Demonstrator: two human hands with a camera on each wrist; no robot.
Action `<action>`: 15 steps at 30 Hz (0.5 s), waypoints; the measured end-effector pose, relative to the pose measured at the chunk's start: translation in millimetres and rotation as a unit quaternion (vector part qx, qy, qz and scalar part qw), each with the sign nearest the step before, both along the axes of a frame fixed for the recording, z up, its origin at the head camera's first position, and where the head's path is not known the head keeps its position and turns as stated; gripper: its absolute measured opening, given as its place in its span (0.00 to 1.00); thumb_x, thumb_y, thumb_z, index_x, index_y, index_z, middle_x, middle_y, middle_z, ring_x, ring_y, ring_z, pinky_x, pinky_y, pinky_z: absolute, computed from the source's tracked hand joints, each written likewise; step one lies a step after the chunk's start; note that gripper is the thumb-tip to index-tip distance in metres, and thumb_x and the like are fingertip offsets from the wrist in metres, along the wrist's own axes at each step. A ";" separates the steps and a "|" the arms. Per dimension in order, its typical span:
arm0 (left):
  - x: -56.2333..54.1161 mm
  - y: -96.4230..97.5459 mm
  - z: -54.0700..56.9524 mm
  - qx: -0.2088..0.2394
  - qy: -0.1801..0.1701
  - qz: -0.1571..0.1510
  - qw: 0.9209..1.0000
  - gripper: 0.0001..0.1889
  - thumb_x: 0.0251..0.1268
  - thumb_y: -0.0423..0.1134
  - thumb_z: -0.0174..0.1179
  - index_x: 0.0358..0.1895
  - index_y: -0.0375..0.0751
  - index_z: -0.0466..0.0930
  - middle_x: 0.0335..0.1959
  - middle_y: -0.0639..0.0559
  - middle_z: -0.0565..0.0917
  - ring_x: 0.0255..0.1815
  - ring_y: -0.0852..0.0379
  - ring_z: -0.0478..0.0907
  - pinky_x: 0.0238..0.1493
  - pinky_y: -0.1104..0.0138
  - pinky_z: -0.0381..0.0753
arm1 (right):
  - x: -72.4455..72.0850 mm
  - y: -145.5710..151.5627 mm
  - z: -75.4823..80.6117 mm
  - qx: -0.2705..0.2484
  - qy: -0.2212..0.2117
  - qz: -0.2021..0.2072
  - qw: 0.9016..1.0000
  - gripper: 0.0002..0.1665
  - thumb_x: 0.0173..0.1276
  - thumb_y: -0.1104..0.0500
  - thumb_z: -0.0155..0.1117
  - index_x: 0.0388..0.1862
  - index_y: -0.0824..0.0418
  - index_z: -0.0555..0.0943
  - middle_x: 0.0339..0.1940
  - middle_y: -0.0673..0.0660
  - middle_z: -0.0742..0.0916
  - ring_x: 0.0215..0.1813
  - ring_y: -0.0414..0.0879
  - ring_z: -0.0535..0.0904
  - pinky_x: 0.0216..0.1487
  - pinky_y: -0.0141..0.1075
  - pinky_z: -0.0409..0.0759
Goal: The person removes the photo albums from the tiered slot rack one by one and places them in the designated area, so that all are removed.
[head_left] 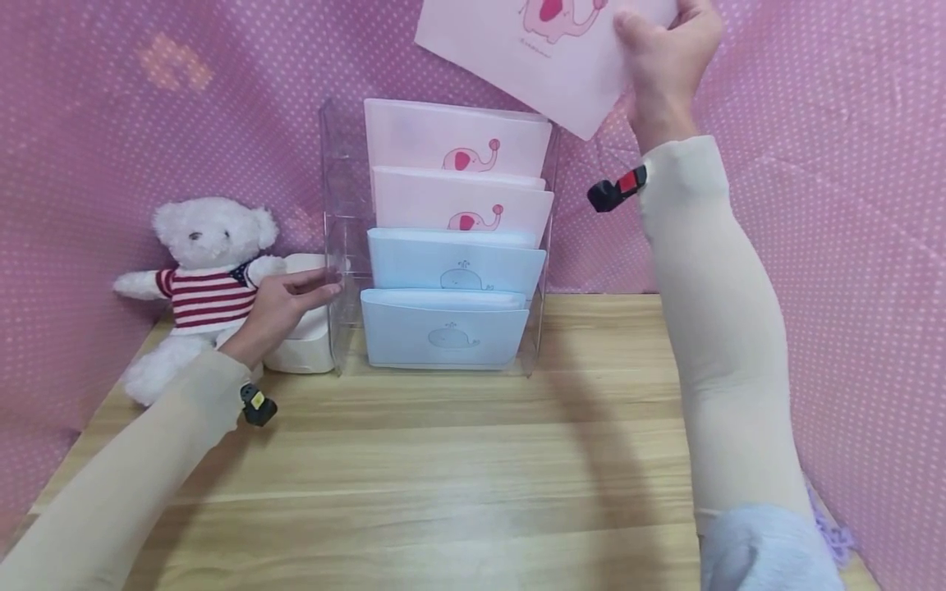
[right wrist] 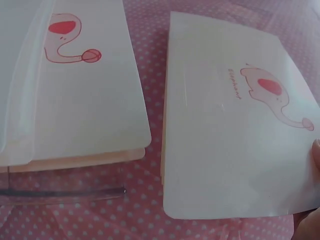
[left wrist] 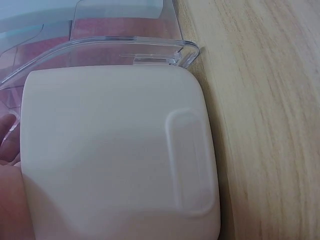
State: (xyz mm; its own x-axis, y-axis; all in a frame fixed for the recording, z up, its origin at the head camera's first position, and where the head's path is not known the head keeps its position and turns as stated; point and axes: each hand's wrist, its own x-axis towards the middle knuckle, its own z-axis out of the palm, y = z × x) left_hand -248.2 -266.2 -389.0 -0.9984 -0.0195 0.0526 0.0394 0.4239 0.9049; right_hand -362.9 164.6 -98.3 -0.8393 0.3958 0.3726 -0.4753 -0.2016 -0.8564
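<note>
My right hand [head_left: 668, 70], raised at the upper right, grips a pink-white folder [head_left: 510, 57] by its edge, thumb on the front. A pink elephant is printed on this folder, and it is tilted above the rack in the head view. A clear file rack [head_left: 334, 246] stands upright on the table. Inside it are two pink elephant folders [head_left: 414, 135] in the upper tiers and two blue whale folders [head_left: 399, 328] in the lower ones. My left hand [head_left: 277, 312] pinches the rack's left side panel with thumb and fingertips, its fingers partly hidden behind a white box in the left wrist view.
The white box [left wrist: 110, 150] with rounded corners stands right beside the rack. Next to it sits a white teddy bear [head_left: 210, 279] in a striped shirt. Pink dotted cloth [head_left: 850, 246] hangs behind and at both sides of the wooden table [head_left: 443, 476].
</note>
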 end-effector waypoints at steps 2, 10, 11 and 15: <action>0.1 0.3 -0.2 0.005 0.001 0.000 1.000 0.33 0.65 0.57 0.67 0.69 0.45 0.76 0.67 0.46 0.79 0.52 0.82 0.76 0.55 0.86 0.75 | 3.9 6.8 -3.7 -0.011 0.005 0.000 1.000 0.24 0.53 0.83 0.65 0.43 0.62 0.87 0.45 0.55 0.88 0.49 0.45 0.86 0.51 0.34 0.88; 2.8 2.3 -0.4 0.013 0.007 0.002 1.000 0.33 0.64 0.56 0.68 0.68 0.43 0.77 0.65 0.46 0.80 0.50 0.83 0.77 0.55 0.86 0.76 | 25.9 38.2 -20.8 -0.064 0.015 -0.015 0.998 0.26 0.50 0.87 0.64 0.38 0.61 0.88 0.46 0.55 0.87 0.50 0.46 0.84 0.49 0.36 0.89; 3.1 2.7 -0.7 0.015 0.008 0.002 1.000 0.33 0.64 0.56 0.69 0.68 0.43 0.77 0.65 0.46 0.81 0.50 0.83 0.77 0.55 0.86 0.76 | 29.1 43.2 -23.2 -0.073 0.016 -0.016 0.997 0.26 0.50 0.87 0.64 0.38 0.61 0.88 0.46 0.56 0.87 0.50 0.46 0.84 0.49 0.36 0.90; 4.3 3.8 -1.3 0.020 0.008 -0.003 1.000 0.32 0.64 0.56 0.68 0.68 0.43 0.77 0.65 0.47 0.81 0.51 0.83 0.77 0.55 0.86 0.76 | 42.3 64.8 -34.8 -0.095 0.010 -0.028 0.995 0.27 0.48 0.87 0.66 0.39 0.62 0.88 0.48 0.56 0.87 0.53 0.47 0.84 0.51 0.37 0.89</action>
